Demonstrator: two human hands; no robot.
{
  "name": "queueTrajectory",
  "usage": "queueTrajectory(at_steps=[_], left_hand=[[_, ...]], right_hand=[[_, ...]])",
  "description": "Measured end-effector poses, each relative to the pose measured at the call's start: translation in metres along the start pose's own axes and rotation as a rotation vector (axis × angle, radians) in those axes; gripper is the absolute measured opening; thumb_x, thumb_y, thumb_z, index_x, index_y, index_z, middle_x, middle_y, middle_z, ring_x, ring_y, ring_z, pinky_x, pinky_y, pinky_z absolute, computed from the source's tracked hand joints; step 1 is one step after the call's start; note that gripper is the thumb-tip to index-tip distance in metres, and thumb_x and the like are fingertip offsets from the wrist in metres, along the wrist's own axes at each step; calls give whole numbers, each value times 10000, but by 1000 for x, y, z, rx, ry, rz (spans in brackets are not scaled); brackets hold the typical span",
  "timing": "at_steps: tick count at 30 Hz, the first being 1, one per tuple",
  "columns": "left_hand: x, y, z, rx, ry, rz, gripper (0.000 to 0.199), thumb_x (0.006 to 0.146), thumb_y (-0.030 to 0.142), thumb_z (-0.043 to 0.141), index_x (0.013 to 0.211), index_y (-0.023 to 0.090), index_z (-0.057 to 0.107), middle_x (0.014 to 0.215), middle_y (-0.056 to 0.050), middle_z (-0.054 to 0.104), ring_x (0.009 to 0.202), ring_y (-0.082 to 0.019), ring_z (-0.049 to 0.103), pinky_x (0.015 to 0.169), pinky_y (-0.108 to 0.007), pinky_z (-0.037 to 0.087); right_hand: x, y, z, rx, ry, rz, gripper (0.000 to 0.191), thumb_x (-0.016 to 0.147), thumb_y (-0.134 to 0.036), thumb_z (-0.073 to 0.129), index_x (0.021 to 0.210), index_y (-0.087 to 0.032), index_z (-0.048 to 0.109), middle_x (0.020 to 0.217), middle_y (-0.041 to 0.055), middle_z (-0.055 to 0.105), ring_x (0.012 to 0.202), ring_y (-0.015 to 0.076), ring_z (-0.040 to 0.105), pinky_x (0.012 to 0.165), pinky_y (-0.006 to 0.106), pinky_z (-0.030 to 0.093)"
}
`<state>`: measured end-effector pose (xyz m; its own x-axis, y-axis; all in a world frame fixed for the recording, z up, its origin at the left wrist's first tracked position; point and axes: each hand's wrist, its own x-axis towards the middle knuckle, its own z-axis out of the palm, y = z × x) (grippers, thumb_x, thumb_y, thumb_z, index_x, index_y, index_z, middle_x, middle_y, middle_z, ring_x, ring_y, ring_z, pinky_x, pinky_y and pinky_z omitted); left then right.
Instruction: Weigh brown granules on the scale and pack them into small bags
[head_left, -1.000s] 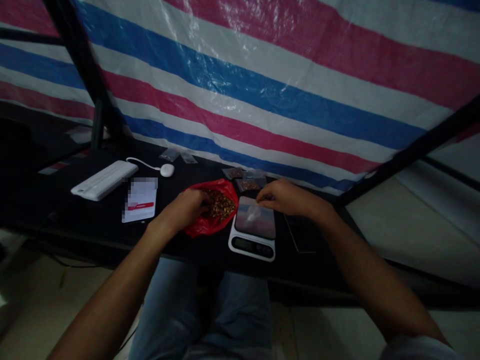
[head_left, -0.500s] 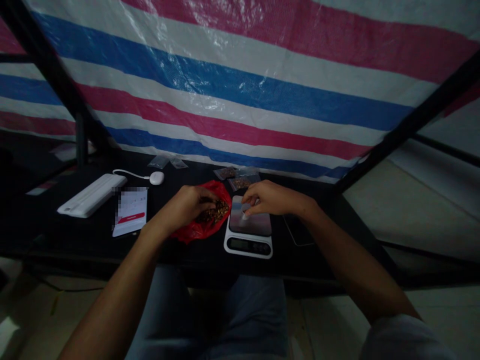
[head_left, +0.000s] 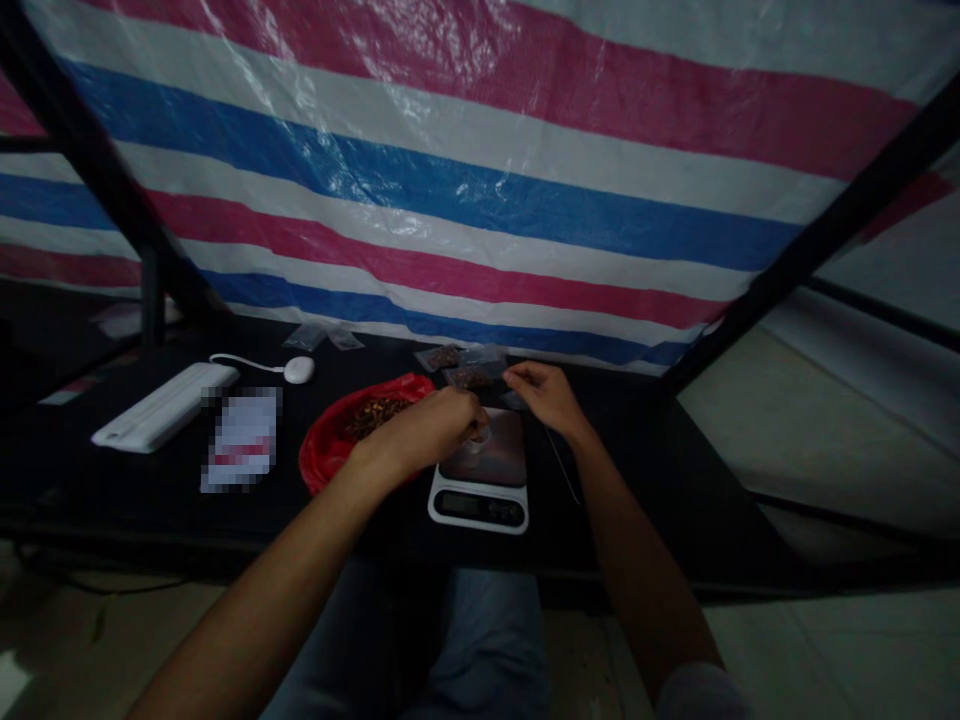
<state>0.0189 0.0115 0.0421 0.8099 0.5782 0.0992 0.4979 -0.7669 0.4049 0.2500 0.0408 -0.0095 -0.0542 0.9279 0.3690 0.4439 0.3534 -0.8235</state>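
Observation:
A white digital kitchen scale (head_left: 480,510) with a shiny metal top sits on the black table. My left hand (head_left: 446,425) is over its left side, fingers closed above a small clear round container (head_left: 476,440); what they pinch, if anything, is hidden. Left of the scale an open red plastic bag (head_left: 322,455) holds small brown bean-like pieces (head_left: 375,415), partly covered by my left hand. Off the scale's back right corner is my right hand (head_left: 546,395), its fingertips drawn together beside a faint clear plastic bag (head_left: 514,400). Whether it grips that is unclear.
Small clear bags with brown contents (head_left: 469,376) lie behind the scale, others (head_left: 306,336) farther left. A long white device (head_left: 161,405), a white corded puck (head_left: 299,370) and a blurred-out card or phone (head_left: 241,440) are at left. A striped tarp (head_left: 450,210) hangs behind.
My left hand has moved right, out of the red bag to above the scale. My right hand has withdrawn from the scale's top to its back right. The view has shifted slightly.

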Motion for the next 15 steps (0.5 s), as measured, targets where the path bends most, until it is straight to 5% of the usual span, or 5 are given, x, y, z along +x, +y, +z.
queueTrajectory(at_steps=[9, 12, 15], left_hand=[[-17, -2, -14, -152, 45, 3, 344, 931, 87, 504, 1076, 223, 784, 1092, -43, 795, 1009, -187, 729, 884, -244, 509], [-36, -25, -23, -41, 112, -164, 352, 924, 103, 495, 1091, 216, 783, 1142, -56, 783, 1038, -199, 719, 935, -264, 506], [-53, -53, -17, 19, -3, -332, 309, 882, 151, 590, 1117, 214, 780, 1172, -78, 773, 1046, -221, 719, 948, -274, 512]], right_hand=[[-5, 0, 5, -14, 8, 8, 286, 840, -446, 669, 872, -174, 750, 840, 57, 762, 785, 215, 690, 734, 337, 528], [-7, 2, 7, -35, 7, 5, 293, 848, -453, 665, 879, -175, 753, 839, 59, 761, 780, 217, 690, 723, 337, 525], [-8, 3, 10, -50, -7, -5, 295, 854, -454, 663, 881, -174, 755, 843, 64, 762, 779, 220, 689, 726, 343, 520]])
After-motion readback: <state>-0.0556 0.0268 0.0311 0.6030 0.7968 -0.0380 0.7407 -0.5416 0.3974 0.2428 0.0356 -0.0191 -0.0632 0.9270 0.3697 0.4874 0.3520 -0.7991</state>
